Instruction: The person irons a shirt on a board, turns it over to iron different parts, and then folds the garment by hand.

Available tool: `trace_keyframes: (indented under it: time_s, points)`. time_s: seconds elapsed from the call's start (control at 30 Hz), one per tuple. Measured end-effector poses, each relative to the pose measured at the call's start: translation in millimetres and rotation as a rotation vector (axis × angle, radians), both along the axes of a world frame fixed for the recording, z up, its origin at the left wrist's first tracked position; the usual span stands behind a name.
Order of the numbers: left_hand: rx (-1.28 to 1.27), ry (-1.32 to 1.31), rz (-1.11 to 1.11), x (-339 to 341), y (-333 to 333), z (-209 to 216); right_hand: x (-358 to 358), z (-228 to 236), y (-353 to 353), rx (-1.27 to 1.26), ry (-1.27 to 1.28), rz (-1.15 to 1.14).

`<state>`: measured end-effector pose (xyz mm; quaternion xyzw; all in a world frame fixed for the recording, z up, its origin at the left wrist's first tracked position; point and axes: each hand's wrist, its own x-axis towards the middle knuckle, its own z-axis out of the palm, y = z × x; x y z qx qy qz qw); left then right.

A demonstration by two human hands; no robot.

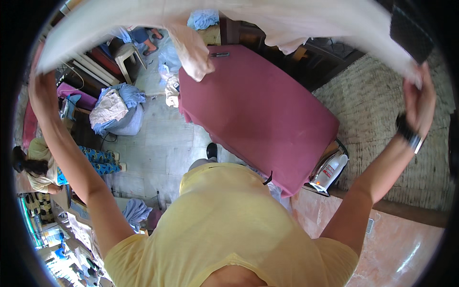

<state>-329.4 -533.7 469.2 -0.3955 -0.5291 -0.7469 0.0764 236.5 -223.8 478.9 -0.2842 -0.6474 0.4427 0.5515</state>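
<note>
A pale, whitish shirt (191, 50) is stretched in an arc across the top of the view, partly blurred by motion. My left hand (42, 79) is raised at the far left and grips one end of it; the fingers are partly hidden. At the far right my right hand (421, 93) pinches the other end, below a dark patch (411, 31). A sleeve-like part of the shirt hangs in the middle, over the far end of an ironing table (258, 115) with a maroon cover. Both arms are spread wide above the table.
A white iron (330, 172) stands in a rack at the table's near right end. A small dark object (220, 55) lies on the cover. To the left are a clothes pile (117, 110), a stool (128, 55) and another person (43, 167); someone's feet (150, 48) show farther back.
</note>
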Motion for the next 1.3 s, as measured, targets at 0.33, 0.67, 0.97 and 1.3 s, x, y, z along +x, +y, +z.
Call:
trace_keyframes:
  time_s: [0.33, 0.67, 0.97, 1.3]
  points:
    - [-0.514, -0.688, -0.029, 98, -208, -353, 45, -278, -157, -0.877, -0.454, 0.373]
    - [-1.013, -0.962, -0.106, 138, -200, -482, 51, -456, -192, -1.146, -0.747, 0.376]
    - [-1.267, -0.500, -0.196, 49, -84, -557, -9, -483, -113, -0.346, -1.123, -0.157]
    - [-0.824, -0.895, -0.400, -9, 96, -655, -60, -504, -116, -0.467, -0.915, -0.256]
